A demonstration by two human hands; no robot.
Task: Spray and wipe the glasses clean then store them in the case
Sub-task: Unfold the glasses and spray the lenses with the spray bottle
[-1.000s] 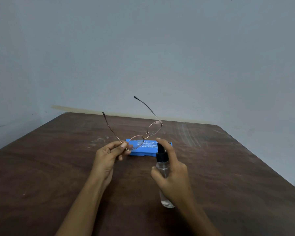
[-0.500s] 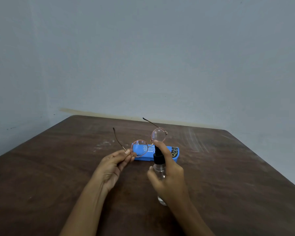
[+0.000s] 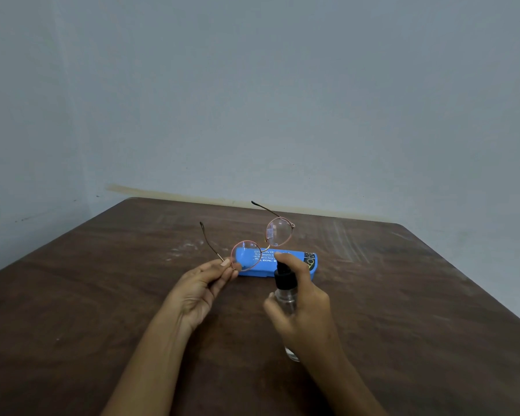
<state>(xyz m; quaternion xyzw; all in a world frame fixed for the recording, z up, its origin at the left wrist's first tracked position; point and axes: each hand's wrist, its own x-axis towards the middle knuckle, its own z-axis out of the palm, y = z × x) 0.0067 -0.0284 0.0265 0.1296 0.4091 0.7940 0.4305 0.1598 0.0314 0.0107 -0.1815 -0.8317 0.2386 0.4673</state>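
Observation:
My left hand (image 3: 203, 291) pinches the round, thin-rimmed glasses (image 3: 278, 232) at the hinge of the nearer lens, holding them above the table with both temples unfolded and pointing away from me. My right hand (image 3: 305, 313) grips a clear spray bottle (image 3: 286, 298) with a black nozzle, forefinger on top of the nozzle, which sits just below the farther lens. A closed blue glasses case (image 3: 282, 267) lies flat on the table right behind both hands, partly hidden by them.
The dark brown wooden table (image 3: 403, 295) stands against a pale blue-grey wall, with its far edge close behind the case. Whitish scuff marks streak the tabletop at the far right and far left.
The glasses have tilted down and turned so the lenses face me, lower than a second ago. My right hand with the bottle stays close beneath them.

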